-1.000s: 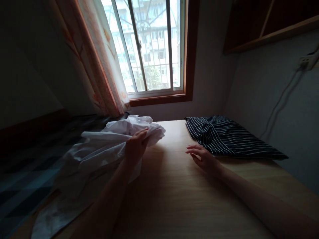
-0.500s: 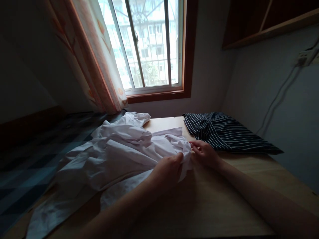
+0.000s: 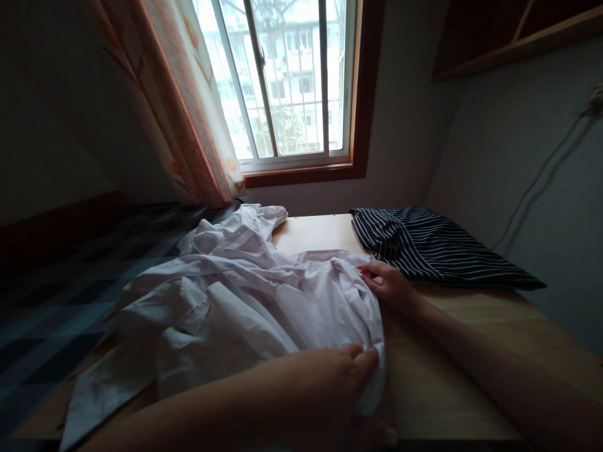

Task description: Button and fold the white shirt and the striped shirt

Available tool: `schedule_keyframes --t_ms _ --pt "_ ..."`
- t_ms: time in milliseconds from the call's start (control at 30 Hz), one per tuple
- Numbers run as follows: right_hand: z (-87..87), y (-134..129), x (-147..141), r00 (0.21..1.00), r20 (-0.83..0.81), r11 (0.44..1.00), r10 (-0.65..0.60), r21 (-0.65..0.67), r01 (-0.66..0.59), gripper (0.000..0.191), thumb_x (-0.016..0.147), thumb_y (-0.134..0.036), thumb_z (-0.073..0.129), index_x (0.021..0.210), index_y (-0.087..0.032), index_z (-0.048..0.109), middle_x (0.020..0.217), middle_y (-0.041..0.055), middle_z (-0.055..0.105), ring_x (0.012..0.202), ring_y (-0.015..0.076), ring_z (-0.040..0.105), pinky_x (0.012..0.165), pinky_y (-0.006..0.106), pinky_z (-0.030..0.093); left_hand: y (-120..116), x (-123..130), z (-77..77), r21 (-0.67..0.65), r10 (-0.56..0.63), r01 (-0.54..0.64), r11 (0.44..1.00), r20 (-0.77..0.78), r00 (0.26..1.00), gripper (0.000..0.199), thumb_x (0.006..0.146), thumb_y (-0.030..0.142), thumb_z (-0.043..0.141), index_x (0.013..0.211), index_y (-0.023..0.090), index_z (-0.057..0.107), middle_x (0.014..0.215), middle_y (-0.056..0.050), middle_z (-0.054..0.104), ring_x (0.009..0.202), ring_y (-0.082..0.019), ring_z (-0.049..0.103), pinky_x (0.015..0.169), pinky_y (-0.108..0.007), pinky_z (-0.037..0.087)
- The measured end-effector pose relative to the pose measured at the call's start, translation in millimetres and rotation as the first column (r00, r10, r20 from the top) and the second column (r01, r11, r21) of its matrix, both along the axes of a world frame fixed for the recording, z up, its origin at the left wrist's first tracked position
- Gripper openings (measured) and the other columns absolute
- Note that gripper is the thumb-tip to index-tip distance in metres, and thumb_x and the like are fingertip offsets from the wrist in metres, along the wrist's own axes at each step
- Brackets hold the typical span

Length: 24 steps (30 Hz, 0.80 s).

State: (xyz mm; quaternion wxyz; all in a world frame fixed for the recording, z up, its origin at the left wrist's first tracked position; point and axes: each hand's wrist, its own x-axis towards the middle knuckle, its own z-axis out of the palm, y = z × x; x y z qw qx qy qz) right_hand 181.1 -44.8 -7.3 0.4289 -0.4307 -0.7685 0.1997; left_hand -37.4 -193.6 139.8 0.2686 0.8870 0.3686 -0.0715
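Note:
A rumpled white shirt (image 3: 245,301) is spread over the left and middle of the wooden tabletop (image 3: 452,376). Near the front, my left hand (image 3: 351,376) pinches the shirt's right edge; some of its lower fingers are dim. Farther back on that same edge, my right hand (image 3: 384,282) grips the fabric between thumb and fingers. Between the two hands the cloth edge runs fairly straight. Just behind my right hand lies a black garment with white stripes (image 3: 433,248), not touched by my left hand.
At the left is a bed with a dark checked cover (image 3: 61,301). Beyond the table are a window (image 3: 292,94) and a patterned curtain (image 3: 188,113). A shelf (image 3: 509,53) hangs at upper right, above a cable (image 3: 537,176) on the wall.
My left hand has moved toward the front, away from my right hand, drawing the shirt's edge out longer. The bunched fabric is flatter and wider. The view has shifted slightly.

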Motion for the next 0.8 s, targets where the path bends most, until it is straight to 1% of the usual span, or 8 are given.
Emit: schedule_keyframes --t_ms 167,300,367,433,500,567,633,800 --pt "2.2 -3 -1 0.999 0.038 0.998 -0.003 0.057 0.001 0.021 0.089 -0.024 0.057 0.104 -0.021 0.072 0.098 0.0076 0.068 0.087 0.0209 0.064 0.081 0.035 0.054 -7 -1 -11.1 -0.084 -0.129 0.148 0.985 0.196 0.972 0.065 0.089 0.036 0.056 0.151 0.026 0.037 0.131 -0.01 0.064 0.104 -0.025 0.069 0.081 -0.032 0.055" --pt "1.1 -1 3 0.999 0.037 0.999 -0.013 0.051 0.011 0.023 0.086 -0.019 0.057 0.102 -0.021 0.073 0.098 0.0073 0.064 0.09 0.0206 0.063 0.081 0.034 0.054 19 6 -18.2 0.031 -0.18 0.178 0.984 0.207 0.962 0.031 0.089 0.03 0.056 0.117 0.026 0.068 0.108 -0.006 0.073 0.09 -0.02 0.07 0.077 -0.027 0.053" --pt "-0.7 3 6 0.997 0.046 0.997 -0.056 0.057 0.053 0.026 0.083 -0.017 0.057 0.104 -0.019 0.072 0.1 0.0082 0.062 0.091 0.021 0.063 0.082 0.034 0.054 49 2 -24.4 0.264 -0.048 0.002 0.965 0.169 0.984 0.024 0.092 0.021 0.049 0.095 0.022 0.073 0.091 -0.006 0.074 0.081 -0.019 0.069 0.076 -0.028 0.052" --pt "-3.2 7 10 0.994 0.052 0.993 -0.096 0.066 0.093 0.031 0.08 -0.017 0.059 0.108 -0.018 0.071 0.103 0.0093 0.06 0.091 0.0214 0.062 0.082 0.035 0.054 86 -11 -32.9 0.51 0.08 -0.139 0.849 0.136 0.987 0.024 0.092 0.017 0.048 0.093 0.019 0.072 0.092 -0.008 0.073 0.085 -0.021 0.068 0.079 -0.032 0.051" --pt "-6.5 11 14 0.992 0.058 0.993 -0.111 0.052 0.108 0.035 0.079 -0.021 0.063 0.113 -0.017 0.069 0.105 0.0097 0.059 0.088 0.0211 0.062 0.083 0.036 0.054 123 -32 -42.9 0.634 0.172 -0.185 0.751 0.082 0.982 0.023 0.091 0.014 0.049 0.091 0.017 0.072 0.093 -0.011 0.072 0.092 -0.024 0.066 0.085 -0.036 0.05" --pt "-10.0 13 16 0.991 0.065 0.993 -0.116 0.026 0.115 0.04 0.079 -0.027 0.066 0.118 -0.016 0.067 0.104 0.0097 0.059 0.086 0.021 0.062 0.084 0.038 0.054 153 -55 -54.4 0.675 0.213 -0.183 0.715 0.039 0.976 0.023 0.091 0.015 0.049 0.094 0.016 0.072 0.096 -0.013 0.072 0.098 -0.024 0.065 0.091 -0.038 0.049" --pt "-13.0 14 18 0.99 0.075 0.993 -0.117 0.012 0.116 0.043 0.079 -0.028 0.066 0.121 -0.016 0.065 0.104 0.0097 0.059 0.087 0.0217 0.062 0.086 0.04 0.053 172 -75 -67.4 0.667 0.214 -0.171 0.726 0.017 0.977 0.025 0.093 0.022 0.052 0.109 0.017 0.07 0.11 -0.013 0.071 0.107 -0.025 0.063 0.096 -0.039 0.047" --pt "-10.3 12 15 0.99 0.122 0.992 -0.074 0.11 0.061 0.05 0.078 -0.007 0.051 0.124 -0.02 0.063 0.111 0.0095 0.058 0.104 0.0225 0.06 0.096 0.039 0.05 178 -101 -97.5 0.641 0.301 -0.231 0.732 0.0 0.954 0.043 0.093 0.04 0.054 0.129 0.018 0.06 0.131 -0.013 0.063 0.121 -0.027 0.056 0.105 -0.041 0.042"
